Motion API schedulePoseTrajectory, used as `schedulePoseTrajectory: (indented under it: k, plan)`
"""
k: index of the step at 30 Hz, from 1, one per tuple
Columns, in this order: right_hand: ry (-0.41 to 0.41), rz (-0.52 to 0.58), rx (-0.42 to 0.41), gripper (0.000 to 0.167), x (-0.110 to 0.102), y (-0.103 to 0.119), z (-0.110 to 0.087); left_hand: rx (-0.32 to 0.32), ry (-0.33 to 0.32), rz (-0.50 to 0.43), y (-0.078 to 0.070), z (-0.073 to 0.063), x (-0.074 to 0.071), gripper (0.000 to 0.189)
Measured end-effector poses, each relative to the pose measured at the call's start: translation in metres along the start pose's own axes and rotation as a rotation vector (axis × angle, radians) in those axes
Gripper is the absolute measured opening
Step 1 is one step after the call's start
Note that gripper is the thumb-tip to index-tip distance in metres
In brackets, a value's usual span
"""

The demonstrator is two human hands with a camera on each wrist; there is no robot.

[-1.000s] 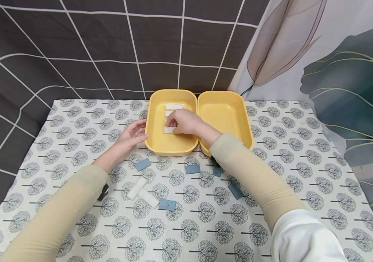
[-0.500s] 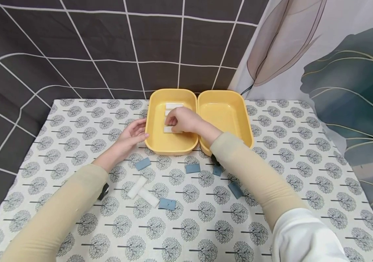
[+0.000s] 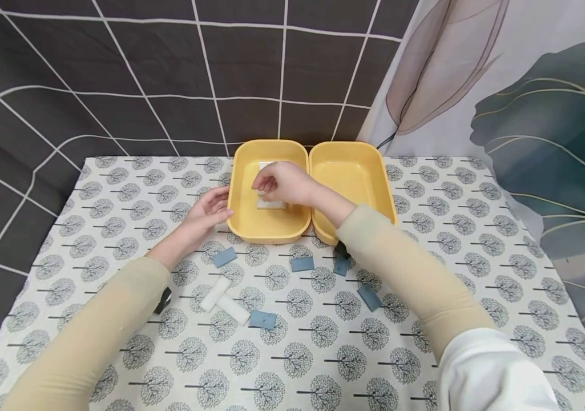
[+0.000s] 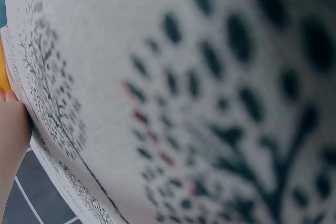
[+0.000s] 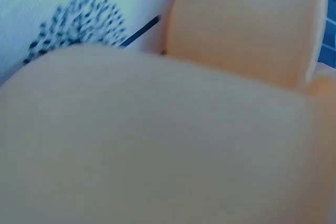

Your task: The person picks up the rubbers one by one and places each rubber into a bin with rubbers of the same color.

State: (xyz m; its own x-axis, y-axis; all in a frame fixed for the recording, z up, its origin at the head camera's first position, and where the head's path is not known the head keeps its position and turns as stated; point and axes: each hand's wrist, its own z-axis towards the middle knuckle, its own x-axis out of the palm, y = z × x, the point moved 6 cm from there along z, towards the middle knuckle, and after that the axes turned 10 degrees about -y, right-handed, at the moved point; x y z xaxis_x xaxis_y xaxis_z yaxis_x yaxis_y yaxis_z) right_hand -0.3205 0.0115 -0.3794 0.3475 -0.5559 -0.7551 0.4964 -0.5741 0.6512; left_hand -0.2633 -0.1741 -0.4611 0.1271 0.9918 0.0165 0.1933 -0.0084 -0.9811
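Note:
In the head view my left hand (image 3: 204,214) rests against the outer left wall of the left yellow bin (image 3: 241,225), thumb near the front and fingers along the side. My right hand (image 3: 288,184) hovers inside that bin, its fingers loosely bent with nothing visible between them. Just below the fingertips a white block (image 3: 271,204) lies flat on the bin floor. Another white block (image 3: 264,165) shows behind the knuckles, partly covered by the hand. The left wrist view catches only the edge of my left hand (image 4: 11,135); a sleeve (image 5: 157,145) fills most of the right wrist view.
A second yellow bin (image 3: 351,177) stands directly to the right, under my right forearm. Two white blocks (image 3: 215,294) (image 3: 233,309) lie touching on the tree-print cloth (image 3: 297,359). Several blue blocks (image 3: 302,264) are scattered in front of the bins. A dark gridded curtain (image 3: 169,68) hangs behind.
My right hand's fingers have loosened and lifted off the front white block, shifting slightly back and left. The left hand stays at the bin wall.

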Motion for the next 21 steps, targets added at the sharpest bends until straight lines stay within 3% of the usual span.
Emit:
schedulePoseTrajectory:
  k: [9,21]
  plan:
    - [0.039,0.055,-0.042,0.025,0.002,0.025,-0.012,-0.004,0.003,0.01,0.0,0.0,0.0,0.07]
    - [0.11,0.05,-0.132,0.024,0.02,0.059,-0.036,0.012,0.027,-0.021,-0.001,-0.002,0.001,0.069]
